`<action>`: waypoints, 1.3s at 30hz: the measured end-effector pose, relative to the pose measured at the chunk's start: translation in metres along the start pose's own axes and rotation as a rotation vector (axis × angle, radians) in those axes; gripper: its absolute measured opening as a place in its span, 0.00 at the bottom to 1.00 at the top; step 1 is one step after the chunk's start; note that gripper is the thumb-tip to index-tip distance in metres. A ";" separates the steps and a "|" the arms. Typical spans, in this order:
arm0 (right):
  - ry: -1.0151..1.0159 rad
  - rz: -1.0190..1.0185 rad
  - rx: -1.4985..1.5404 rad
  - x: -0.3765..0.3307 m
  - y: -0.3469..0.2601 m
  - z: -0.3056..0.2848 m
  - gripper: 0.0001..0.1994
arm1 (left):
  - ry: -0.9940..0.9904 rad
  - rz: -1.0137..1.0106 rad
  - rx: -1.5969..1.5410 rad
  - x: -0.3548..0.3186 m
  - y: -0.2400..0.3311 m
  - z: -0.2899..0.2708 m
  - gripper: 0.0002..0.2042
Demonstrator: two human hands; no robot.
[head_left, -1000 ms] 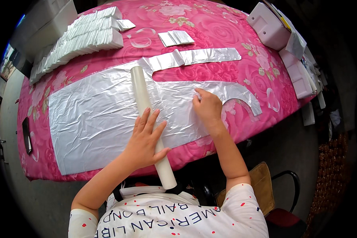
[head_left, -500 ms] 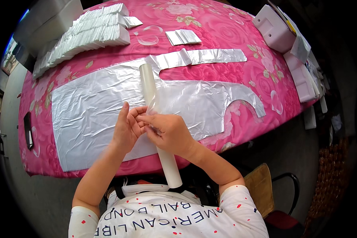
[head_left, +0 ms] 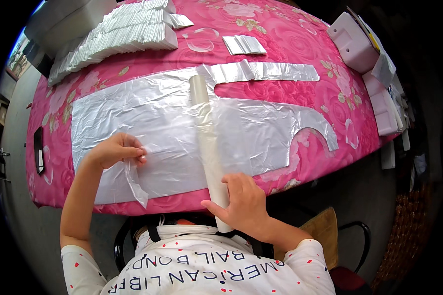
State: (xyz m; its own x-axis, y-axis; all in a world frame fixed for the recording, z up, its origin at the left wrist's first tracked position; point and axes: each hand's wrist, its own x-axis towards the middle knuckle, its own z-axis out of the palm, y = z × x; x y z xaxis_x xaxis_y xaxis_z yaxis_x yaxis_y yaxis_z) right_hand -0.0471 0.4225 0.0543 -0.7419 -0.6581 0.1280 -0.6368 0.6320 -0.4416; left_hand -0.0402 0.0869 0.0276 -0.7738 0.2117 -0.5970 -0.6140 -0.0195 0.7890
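Observation:
A thin silvery plastic sheet [head_left: 152, 103] with cut-out, strap-like ends lies flat on the table. Across it rests a long whitish tube or roll [head_left: 202, 118], its near end at my waist. My left hand [head_left: 117, 151] pinches a crumpled strip of clear plastic film [head_left: 136, 184], which hangs down over the sheet's near part. My right hand [head_left: 242, 202] is beside the near half of the roll, thumb and fingers apart. Its fingertips are close to the roll; whether they touch it I cannot tell.
Rows of folded silvery packets [head_left: 118, 39] stand at the far left by a pale box [head_left: 69, 22]. A small packet pile [head_left: 243, 45] lies beyond the sheet. White foam boxes [head_left: 352, 39] line the right edge. A dark phone-like object [head_left: 39, 150] is at the left on the pink flowered cloth [head_left: 275, 29].
My hands were together over the roll and have parted. The left moved left with the film strip; the right moved down and right, beside the roll.

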 end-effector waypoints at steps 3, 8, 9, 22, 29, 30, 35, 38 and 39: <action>-0.471 0.279 -0.041 -0.005 0.004 -0.007 0.27 | 0.103 -0.052 -0.011 -0.026 -0.016 -0.037 0.06; -0.435 0.432 0.369 -0.019 0.015 0.007 0.24 | 0.266 -0.097 0.120 -0.054 -0.014 -0.059 0.05; -0.438 0.459 0.397 -0.018 0.014 0.004 0.23 | 0.292 -0.095 0.132 -0.058 -0.013 -0.061 0.06; -0.431 0.464 0.303 -0.026 0.019 0.001 0.22 | 0.987 0.438 1.347 -0.056 0.010 0.013 0.15; -0.466 0.457 0.369 -0.022 0.019 0.001 0.23 | 0.577 0.825 0.936 0.057 -0.021 0.145 0.27; -0.468 0.460 0.363 -0.022 0.020 0.001 0.23 | 0.588 0.817 0.935 0.065 -0.026 0.148 0.27; -0.496 0.459 0.341 -0.019 0.024 0.000 0.24 | 0.591 0.654 1.211 0.077 -0.034 0.150 0.30; -0.685 0.450 0.328 -0.002 0.024 -0.012 0.25 | 0.608 0.642 1.267 0.077 -0.035 0.150 0.29; -0.680 0.413 0.341 0.004 0.029 -0.013 0.26 | 0.608 0.635 1.265 0.077 -0.034 0.150 0.29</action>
State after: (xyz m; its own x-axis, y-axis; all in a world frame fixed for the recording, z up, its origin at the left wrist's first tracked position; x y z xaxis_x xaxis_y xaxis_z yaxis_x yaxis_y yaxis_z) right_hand -0.0714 0.4428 0.0534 -0.5437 -0.5739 -0.6124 -0.1658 0.7887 -0.5920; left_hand -0.0556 0.2500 -0.0240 -0.9857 0.0658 0.1554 0.1164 0.9320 0.3432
